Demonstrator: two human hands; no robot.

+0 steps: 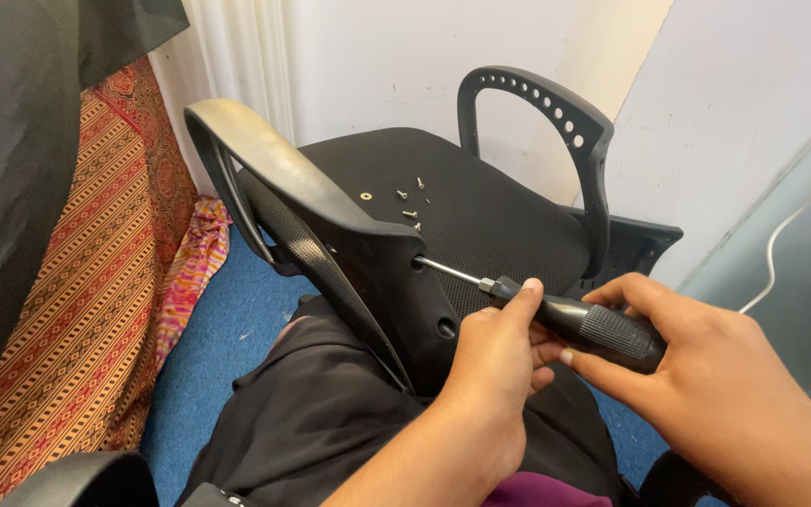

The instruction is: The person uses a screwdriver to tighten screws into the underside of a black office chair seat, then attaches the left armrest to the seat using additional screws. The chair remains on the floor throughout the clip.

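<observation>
The screwdriver (556,314) is lying level in the middle of the scene, its thin metal tip poking into a hole in the black chair back bracket (396,282). The left hand (499,361) is curling around the front of the handle, thumb on top. The right hand (706,376) is pinching the ribbed far end with its fingers. A few loose screws and a washer (409,202) are sitting on the black seat (490,216), farther away. The tip could be slipping out of the screw if the hands tilt. The small screws could be rolling off the seat onto the blue floor (227,329) if the chair shakes.
</observation>
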